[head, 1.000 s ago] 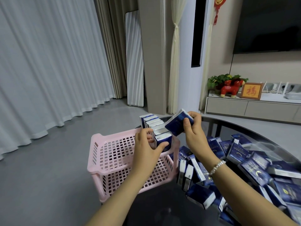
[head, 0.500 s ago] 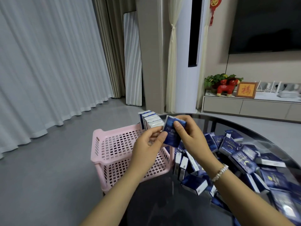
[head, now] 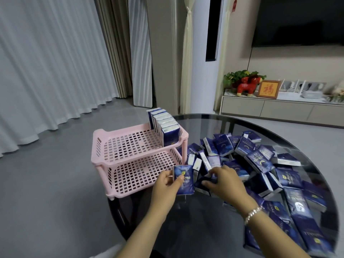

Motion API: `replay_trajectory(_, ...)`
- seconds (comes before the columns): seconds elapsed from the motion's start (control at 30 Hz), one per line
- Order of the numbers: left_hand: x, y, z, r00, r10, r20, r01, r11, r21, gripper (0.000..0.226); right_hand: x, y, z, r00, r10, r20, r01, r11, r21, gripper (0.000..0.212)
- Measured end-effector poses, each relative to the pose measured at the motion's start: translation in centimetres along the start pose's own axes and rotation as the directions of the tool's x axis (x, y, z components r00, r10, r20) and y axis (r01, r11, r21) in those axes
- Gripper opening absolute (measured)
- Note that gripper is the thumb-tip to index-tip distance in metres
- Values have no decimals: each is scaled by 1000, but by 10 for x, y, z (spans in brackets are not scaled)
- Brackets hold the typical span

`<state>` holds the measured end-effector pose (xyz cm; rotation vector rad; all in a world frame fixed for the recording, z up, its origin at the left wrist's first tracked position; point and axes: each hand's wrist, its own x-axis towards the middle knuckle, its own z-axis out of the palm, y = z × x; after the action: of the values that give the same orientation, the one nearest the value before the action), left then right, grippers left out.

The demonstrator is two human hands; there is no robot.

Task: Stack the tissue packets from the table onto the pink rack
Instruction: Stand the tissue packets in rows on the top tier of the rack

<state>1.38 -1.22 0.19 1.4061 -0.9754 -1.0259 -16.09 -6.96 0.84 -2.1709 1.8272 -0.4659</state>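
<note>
this looks like a living room at home: long curtains [head: 46, 71], a big tv [head: 297, 21], a low cabinet [head: 279, 109].

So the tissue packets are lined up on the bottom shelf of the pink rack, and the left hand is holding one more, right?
Not quite. The head view shows the row of tissue packets standing on the top shelf of the pink rack, along its right side; the bottom shelf holds none. The left hand does hold one more packet.
</note>
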Motion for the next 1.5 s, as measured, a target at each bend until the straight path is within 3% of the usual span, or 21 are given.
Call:
replay_trajectory(0.1, 0, -19, 6, 998, -64, -10, 63, 996, -62, 10, -8, 6, 14, 1000, -10, 18, 13, 992, -125, 63)
replay_trajectory(0.2, 2, -32, 9, 995, -97, -33, 94, 991, -92, 11, -12, 7, 17, 997, -64, -43, 59, 992, -110, 63)
replay_trajectory(0.3, 3, -39, 8, 991, -122, -63, 113, 985, -129, 14, -21, 7, 16, 991, -55, -123, 56, 998, 8, 63)
replay_trajectory(0.43, 3, -43, 4, 992, -121, -29, 114, 975, -189, 36, -37, 5, 22, 969, 23, -244, 52, 954, 296, 65)
replay_trajectory(0.53, 1, -41, 7, 994, -110, 19, 112, 963, -247, 31, -44, -7, 31, 973, 34, -230, 77, 886, 457, 66)
replay_trajectory(0.63, 0, -39, 9, 991, -117, 68, 133, 940, -315, 36, -46, -19, 40, 983, -10, -184, 100, 867, 488, 74)
replay_trajectory(0.7, 1, -39, 7, 990, -105, 90, 129, 941, -312, 39, -43, -22, 41, 990, -68, -122, 119, 871, 477, 77)
replay_trajectory(0.77, 3, -40, 5, 993, -96, 65, 111, 949, -294, 33, -37, -21, 38, 989, -110, -102, 145, 874, 464, 67)
replay_trajectory(0.87, 9, -43, 2, 994, -105, 11, 104, 947, -305, 29, -18, -18, 28, 968, -53, -246, 157, 892, 425, 41)
replay_trajectory(0.93, 12, -47, -2, 995, -93, -43, 77, 958, -277, 26, -1, -18, 21, 965, -31, -260, 136, 907, 398, 39)
replay_trajectory(1.1, 15, -55, -8, 993, -66, -99, 38, 964, -263, 28, 42, -26, 12, 995, -101, -18, 102, 961, 259, 59)
replay_trajectory(1.27, 16, -56, -10, 993, -57, -102, 29, 966, -258, 28, 68, -40, 3, 974, -132, 184, 136, 991, -11, 73)
replay_trajectory(1.5, 13, -55, -14, 991, -41, -129, 8, 968, -250, 32, 46, -41, 11, 986, -164, 30, 162, 984, 71, 61)
